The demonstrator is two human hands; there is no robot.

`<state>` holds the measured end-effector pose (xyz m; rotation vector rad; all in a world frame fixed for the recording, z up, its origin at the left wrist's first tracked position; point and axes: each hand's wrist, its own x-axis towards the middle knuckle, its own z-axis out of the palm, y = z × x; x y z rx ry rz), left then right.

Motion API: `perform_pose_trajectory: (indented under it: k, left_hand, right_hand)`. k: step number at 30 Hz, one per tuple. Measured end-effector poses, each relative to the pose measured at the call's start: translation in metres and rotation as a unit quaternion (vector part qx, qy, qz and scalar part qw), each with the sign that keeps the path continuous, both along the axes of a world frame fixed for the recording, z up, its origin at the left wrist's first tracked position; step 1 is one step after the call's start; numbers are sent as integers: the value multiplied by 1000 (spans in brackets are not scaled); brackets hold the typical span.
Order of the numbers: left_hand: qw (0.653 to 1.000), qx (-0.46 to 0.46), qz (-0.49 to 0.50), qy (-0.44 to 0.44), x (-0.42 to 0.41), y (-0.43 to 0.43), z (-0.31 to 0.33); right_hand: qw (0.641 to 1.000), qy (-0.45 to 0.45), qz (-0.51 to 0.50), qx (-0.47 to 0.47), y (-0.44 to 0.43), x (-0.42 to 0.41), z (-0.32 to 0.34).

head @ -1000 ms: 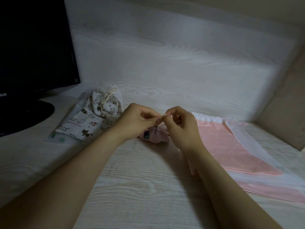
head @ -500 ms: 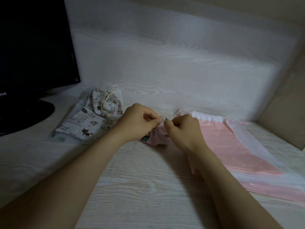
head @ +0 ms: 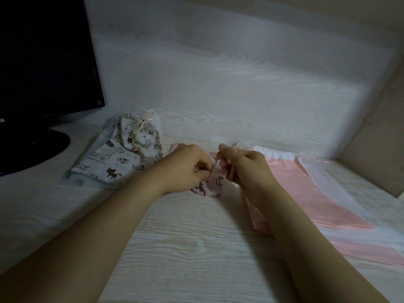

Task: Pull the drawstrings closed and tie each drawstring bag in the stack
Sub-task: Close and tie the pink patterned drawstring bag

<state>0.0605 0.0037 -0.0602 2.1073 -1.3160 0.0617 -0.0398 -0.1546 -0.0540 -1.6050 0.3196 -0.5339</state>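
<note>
Just above the small pink bag (head: 209, 186), the drawstring (head: 213, 169) slanted from the left hand (head: 185, 168), which pinched its lower end, up to the right hand (head: 246, 168), which pinched its top.

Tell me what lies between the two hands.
In the head view, a thin pink drawstring runs between the left hand and right hand, both pinching it, with the small pink bag just below.
</note>
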Motion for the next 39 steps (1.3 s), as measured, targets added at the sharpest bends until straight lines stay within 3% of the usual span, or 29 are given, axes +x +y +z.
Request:
perform_pose_trajectory:
  k: [4,16,20,23,25,28,33,39]
  left_hand:
    - [1000,-13,-5,18,3,0,-2]
    - [994,-35,-1,103,3,2,1]
    - [987,-51,-3,155,3,2,0]
    - [980,-77,2,184,7,1,-4]
    - [981,-79,15,178,11,1,-6]
    - [973,-75,13,216,13,2,-5]
    - [962,-100,20,252,10,1,-1]
    - [965,-70,8,254,11,2,0]
  right_hand:
    - [994,34,20,106,-2,2,-1]
    - [992,-12,37,121,-4,6,-5]
    - [993,-49,-23,-110,-6,6,-9]
    - [946,-40,-29,-321,-4,4,-10]
    - [917,-31,-12,-398,-1,1,-10]
    - [899,-30,18,-437,1,-1,-9]
    - [881,-33,-29,-471,-1,1,-8]
    - [844,-31,-12,-535,4,2,-8]
